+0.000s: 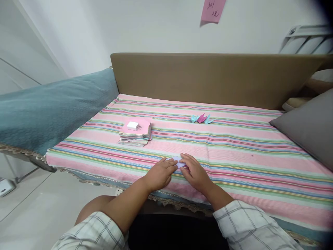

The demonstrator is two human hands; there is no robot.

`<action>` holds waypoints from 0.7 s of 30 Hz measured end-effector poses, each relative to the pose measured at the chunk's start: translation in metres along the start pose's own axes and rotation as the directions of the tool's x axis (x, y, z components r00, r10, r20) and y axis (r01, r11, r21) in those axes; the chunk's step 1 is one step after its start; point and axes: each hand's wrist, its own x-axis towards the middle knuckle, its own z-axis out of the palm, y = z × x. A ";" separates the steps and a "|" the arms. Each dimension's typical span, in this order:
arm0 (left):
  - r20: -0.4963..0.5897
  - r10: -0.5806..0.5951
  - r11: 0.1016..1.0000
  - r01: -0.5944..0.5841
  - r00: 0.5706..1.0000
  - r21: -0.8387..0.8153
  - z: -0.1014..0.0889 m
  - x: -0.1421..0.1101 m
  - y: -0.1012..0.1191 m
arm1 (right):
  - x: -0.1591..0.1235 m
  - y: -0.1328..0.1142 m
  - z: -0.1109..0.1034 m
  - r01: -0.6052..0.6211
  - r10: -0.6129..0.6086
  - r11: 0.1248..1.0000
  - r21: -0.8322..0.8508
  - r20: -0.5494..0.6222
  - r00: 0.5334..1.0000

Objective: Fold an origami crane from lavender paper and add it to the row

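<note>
A small pale lavender piece of folded paper lies on the striped cloth near its front edge. My left hand holds down its left end, fingers together and pressed onto it. At the paper's right end is my right hand, with thumb and fingers curved around the edge and holding it. Parts of the paper are hidden beneath both hands. Up and to the left stands a stack of coloured paper sheets, a pink one on top. Farther back sit several folded paper figures, light blue and magenta.
A white plug adapter rests on the stack. The striped cloth covers a couch seat with a brown backrest. A blue-covered armrest is at left, a grey pillow at right. A pink note hangs on the wall.
</note>
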 end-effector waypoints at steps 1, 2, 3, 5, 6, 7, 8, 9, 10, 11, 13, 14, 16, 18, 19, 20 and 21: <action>0.006 0.002 1.000 -0.002 1.000 0.004 0.000 0.000 0.000 | -0.002 0.001 -0.003 0.034 -0.034 0.999 -0.034 0.001 0.999; 0.012 0.005 1.000 -0.005 1.000 0.007 0.001 0.001 -0.001 | -0.005 0.001 -0.006 0.068 -0.067 0.995 -0.074 0.012 0.998; 0.015 0.005 1.000 -0.005 1.000 0.008 0.001 0.001 -0.001 | -0.007 0.001 -0.007 0.101 -0.099 0.988 -0.113 0.024 0.995; 0.019 0.004 1.000 -0.004 1.000 0.010 0.002 0.001 -0.001 | -0.012 -0.001 -0.009 0.148 -0.141 0.972 -0.180 0.050 0.989; 0.018 0.001 1.000 -0.002 1.000 0.010 0.002 0.001 -0.001 | -0.013 -0.002 -0.009 0.157 -0.149 0.966 -0.207 0.056 0.987; 0.018 -0.001 1.000 0.001 1.000 0.011 0.002 0.002 -0.001 | -0.015 -0.003 -0.008 0.157 -0.147 0.961 -0.229 0.058 0.987; 0.018 -0.003 1.000 0.003 1.000 0.014 0.002 0.002 -0.001 | -0.016 -0.004 -0.008 0.149 -0.140 0.958 -0.245 0.054 0.989; 0.018 -0.005 1.000 0.005 1.000 0.017 0.002 0.002 -0.001 | -0.017 -0.004 -0.007 0.137 -0.129 0.957 -0.257 0.048 0.990; 0.018 -0.007 1.000 0.007 1.000 0.019 0.002 0.002 -0.001 | -0.018 -0.004 -0.007 0.125 -0.118 0.956 -0.264 0.041 0.992; 0.016 -0.009 1.000 0.009 1.000 0.022 0.002 0.002 0.000 | -0.018 -0.004 -0.007 0.112 -0.106 0.957 -0.268 0.036 0.994; 0.013 -0.010 1.000 0.010 1.000 0.023 0.002 0.002 0.000 | -0.020 -0.002 -0.007 0.085 -0.079 0.959 -0.271 0.032 0.996; 0.009 -0.011 1.000 0.011 1.000 0.023 0.002 0.002 0.000 | -0.021 -0.001 -0.008 0.069 -0.063 0.960 -0.273 0.032 0.998; 0.001 -0.010 1.000 0.010 1.000 0.024 0.002 0.001 0.000 | -0.023 0.002 -0.010 0.035 -0.027 0.960 -0.277 0.033 0.999; -0.004 -0.008 1.000 0.008 1.000 0.025 0.001 0.001 0.000 | -0.025 0.004 -0.012 -0.004 0.013 0.959 -0.282 0.030 0.999; -0.006 -0.007 1.000 0.008 1.000 0.027 0.001 0.001 0.000 | -0.026 0.004 -0.013 -0.021 0.030 0.959 -0.283 0.027 0.999; -0.006 -0.008 1.000 0.008 1.000 0.029 0.001 0.001 0.000 | -0.026 0.005 -0.014 -0.035 0.044 0.958 -0.285 0.024 0.999; -0.006 -0.009 0.999 0.009 1.000 0.032 0.001 0.002 0.000 | -0.026 0.005 -0.015 -0.045 0.053 0.957 -0.286 0.021 0.998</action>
